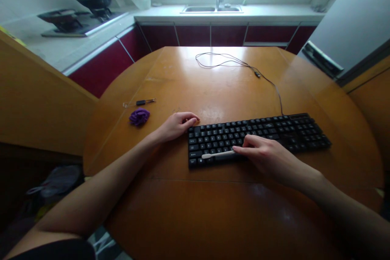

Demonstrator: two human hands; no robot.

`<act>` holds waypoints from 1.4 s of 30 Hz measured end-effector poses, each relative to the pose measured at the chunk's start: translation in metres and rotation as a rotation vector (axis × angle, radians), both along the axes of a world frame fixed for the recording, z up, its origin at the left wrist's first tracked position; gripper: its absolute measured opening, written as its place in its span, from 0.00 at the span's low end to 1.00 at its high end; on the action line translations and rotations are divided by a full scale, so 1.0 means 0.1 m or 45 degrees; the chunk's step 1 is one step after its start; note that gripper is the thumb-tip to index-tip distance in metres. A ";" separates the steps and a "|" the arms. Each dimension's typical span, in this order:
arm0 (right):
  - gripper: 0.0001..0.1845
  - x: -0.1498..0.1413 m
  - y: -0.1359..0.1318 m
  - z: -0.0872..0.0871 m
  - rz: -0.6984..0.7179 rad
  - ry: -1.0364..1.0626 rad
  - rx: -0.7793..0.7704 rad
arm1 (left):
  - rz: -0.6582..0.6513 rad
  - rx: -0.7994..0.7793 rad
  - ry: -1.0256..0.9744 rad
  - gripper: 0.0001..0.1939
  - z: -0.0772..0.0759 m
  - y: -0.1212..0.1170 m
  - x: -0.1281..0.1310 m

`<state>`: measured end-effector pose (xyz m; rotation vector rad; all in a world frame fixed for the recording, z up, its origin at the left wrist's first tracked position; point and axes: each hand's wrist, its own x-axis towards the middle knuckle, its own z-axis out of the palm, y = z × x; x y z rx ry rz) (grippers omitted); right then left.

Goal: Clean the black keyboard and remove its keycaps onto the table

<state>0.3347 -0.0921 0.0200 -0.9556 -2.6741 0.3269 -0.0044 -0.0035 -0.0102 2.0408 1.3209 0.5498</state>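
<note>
A black keyboard (231,136) lies slightly slanted on the wooden table, its keys facing up. My left hand (176,125) is at its upper left corner, with fingers curled and thumb against the edge, gripping that corner. Over the middle of the keys, my right hand (268,152) pinches a thin white toothbrush (217,154). The brush points left, its head close above the keys at the lower left; whether the bristles touch them is hidden. My right hand covers part of the lower keys.
The keyboard's cable (276,87) loops across the far side of the wooden table (195,199). Left of my left hand lie a purple scrunchie (139,117) and a small black-handled tool (141,102). Behind are a counter with a sink (199,9) and a stove (83,24).
</note>
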 end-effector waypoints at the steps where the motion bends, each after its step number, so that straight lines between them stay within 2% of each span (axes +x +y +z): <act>1: 0.20 -0.01 0.00 -0.01 0.004 -0.006 0.017 | 0.002 -0.002 0.002 0.19 0.00 0.00 0.00; 9: 0.20 -0.17 -0.07 -0.11 0.078 0.008 0.114 | 0.001 -0.012 0.007 0.20 0.00 0.01 0.00; 14: 0.17 -0.23 -0.10 -0.11 0.045 0.008 0.161 | -0.003 -0.007 0.011 0.20 0.00 0.01 -0.01; 20: 0.14 -0.16 -0.06 -0.04 -0.083 0.051 0.043 | -0.009 -0.020 0.002 0.19 -0.01 0.01 -0.02; 26: 0.13 0.07 0.05 0.02 -0.186 0.014 -0.090 | 0.000 -0.018 -0.001 0.19 0.00 0.01 0.00; 34: 0.13 0.25 0.15 0.07 -0.187 0.037 -0.255 | -0.007 -0.011 -0.002 0.19 0.01 0.00 0.00; 42: 0.12 0.24 0.15 0.10 -0.164 0.030 -0.238 | -0.004 0.001 0.006 0.19 0.01 0.00 0.00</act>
